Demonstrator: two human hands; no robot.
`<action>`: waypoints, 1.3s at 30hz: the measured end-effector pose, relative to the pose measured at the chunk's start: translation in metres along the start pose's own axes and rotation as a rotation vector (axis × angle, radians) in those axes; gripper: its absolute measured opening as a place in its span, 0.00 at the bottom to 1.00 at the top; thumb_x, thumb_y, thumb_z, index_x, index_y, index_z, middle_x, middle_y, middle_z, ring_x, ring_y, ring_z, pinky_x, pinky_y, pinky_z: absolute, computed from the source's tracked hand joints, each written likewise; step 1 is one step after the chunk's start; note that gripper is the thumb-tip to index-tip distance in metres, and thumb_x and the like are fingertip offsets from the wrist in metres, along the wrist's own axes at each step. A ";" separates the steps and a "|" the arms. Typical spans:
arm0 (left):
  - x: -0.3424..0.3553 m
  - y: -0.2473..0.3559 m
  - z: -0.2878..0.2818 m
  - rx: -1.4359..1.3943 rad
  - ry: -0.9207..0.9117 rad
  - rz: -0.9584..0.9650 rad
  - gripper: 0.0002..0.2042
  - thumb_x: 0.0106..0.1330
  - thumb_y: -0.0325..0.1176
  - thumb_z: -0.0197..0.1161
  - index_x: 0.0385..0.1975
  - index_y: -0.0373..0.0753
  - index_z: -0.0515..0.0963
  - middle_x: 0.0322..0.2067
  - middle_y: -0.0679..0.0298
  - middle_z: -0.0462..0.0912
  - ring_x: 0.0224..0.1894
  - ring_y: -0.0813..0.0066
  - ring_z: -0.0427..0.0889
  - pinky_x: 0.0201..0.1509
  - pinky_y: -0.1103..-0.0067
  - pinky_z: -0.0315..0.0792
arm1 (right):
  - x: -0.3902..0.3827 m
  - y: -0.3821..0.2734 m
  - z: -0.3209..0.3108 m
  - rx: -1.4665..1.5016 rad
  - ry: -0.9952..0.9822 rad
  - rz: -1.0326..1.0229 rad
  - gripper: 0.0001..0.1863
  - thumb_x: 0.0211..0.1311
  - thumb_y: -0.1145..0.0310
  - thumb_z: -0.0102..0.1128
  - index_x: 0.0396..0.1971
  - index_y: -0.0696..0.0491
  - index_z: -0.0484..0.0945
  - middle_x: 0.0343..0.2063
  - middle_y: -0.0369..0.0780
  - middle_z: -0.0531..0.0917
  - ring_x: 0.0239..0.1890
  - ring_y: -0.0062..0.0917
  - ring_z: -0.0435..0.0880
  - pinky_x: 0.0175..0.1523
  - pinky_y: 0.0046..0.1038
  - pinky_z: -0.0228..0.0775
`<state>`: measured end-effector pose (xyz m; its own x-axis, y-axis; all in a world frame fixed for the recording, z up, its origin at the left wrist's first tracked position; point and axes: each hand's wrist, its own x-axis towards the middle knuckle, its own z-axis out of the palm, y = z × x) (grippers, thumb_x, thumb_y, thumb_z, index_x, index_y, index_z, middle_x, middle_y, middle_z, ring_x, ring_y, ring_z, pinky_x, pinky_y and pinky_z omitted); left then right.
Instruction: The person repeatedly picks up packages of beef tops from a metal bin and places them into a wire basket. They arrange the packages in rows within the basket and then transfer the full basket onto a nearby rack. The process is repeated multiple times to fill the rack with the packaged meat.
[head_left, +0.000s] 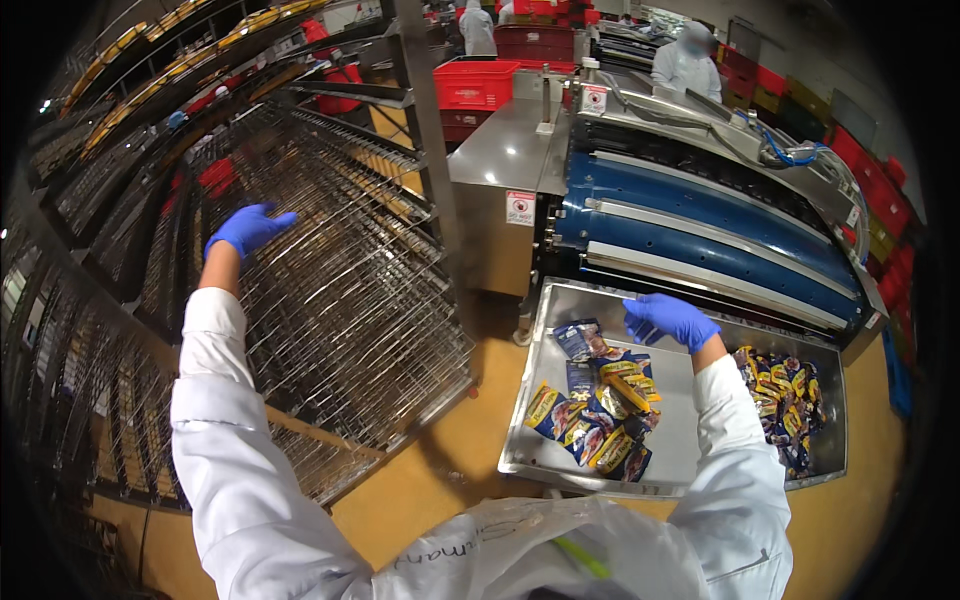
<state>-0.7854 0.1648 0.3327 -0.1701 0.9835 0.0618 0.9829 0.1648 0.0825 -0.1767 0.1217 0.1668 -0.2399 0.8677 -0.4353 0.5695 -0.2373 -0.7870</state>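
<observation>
My left hand, in a blue glove, is above a wire mesh shelf of the tall metal rack. Its fingers are stretched out and hold nothing. In a matching glove, my right hand hovers over a shallow metal tray. Its fingers are loosely bent and apart, with nothing visible between them. Just left of that hand, a loose pile of blue and yellow snack packets lies in the tray. Another heap of packets fills part of the tray's right side, beyond my right forearm.
A machine with a blue roller and metal bars stands directly behind the tray. Between rack and machine is a steel cabinet. Red crates are stacked behind it. A person in white stands beyond the machine, another farther back.
</observation>
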 end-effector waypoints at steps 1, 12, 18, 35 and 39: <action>0.017 -0.020 -0.005 -0.036 -0.043 0.019 0.36 0.59 0.58 0.56 0.57 0.32 0.66 0.58 0.48 0.67 0.62 0.56 0.65 0.64 0.73 0.59 | -0.006 0.005 -0.001 0.035 0.015 0.018 0.26 0.61 0.43 0.50 0.33 0.56 0.78 0.27 0.38 0.81 0.28 0.24 0.81 0.34 0.25 0.74; 0.156 -0.123 -0.067 0.216 0.159 -0.144 0.37 0.56 0.66 0.49 0.52 0.37 0.72 0.53 0.46 0.72 0.57 0.51 0.70 0.60 0.66 0.63 | 0.019 0.080 0.018 0.331 0.172 0.085 0.19 0.65 0.51 0.49 0.29 0.52 0.77 0.26 0.33 0.80 0.27 0.18 0.78 0.33 0.20 0.70; 0.269 -0.221 -0.064 0.399 0.049 -0.281 0.43 0.53 0.70 0.48 0.57 0.34 0.67 0.57 0.46 0.67 0.60 0.51 0.66 0.62 0.66 0.61 | 0.035 0.090 0.082 0.793 0.367 0.188 0.17 0.64 0.54 0.51 0.29 0.53 0.75 0.24 0.36 0.78 0.24 0.19 0.77 0.28 0.20 0.70; 0.322 -0.245 -0.031 0.396 0.532 -0.383 0.42 0.50 0.64 0.56 0.64 0.48 0.57 0.53 0.54 0.73 0.53 0.57 0.75 0.57 0.66 0.67 | -0.025 0.086 0.135 0.793 0.665 0.412 0.17 0.63 0.56 0.51 0.31 0.57 0.76 0.24 0.38 0.79 0.24 0.25 0.80 0.30 0.26 0.75; 0.319 -0.256 -0.026 0.256 0.544 -0.309 0.37 0.53 0.62 0.54 0.58 0.42 0.66 0.51 0.51 0.75 0.52 0.55 0.75 0.56 0.66 0.68 | -0.023 0.101 0.124 0.784 0.566 0.274 0.16 0.64 0.56 0.50 0.31 0.55 0.75 0.25 0.36 0.79 0.24 0.21 0.79 0.28 0.22 0.72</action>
<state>-1.0935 0.4343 0.3575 -0.3919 0.7214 0.5710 0.8574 0.5113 -0.0576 -0.2112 0.0234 0.0429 0.3471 0.7717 -0.5329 -0.1784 -0.5035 -0.8454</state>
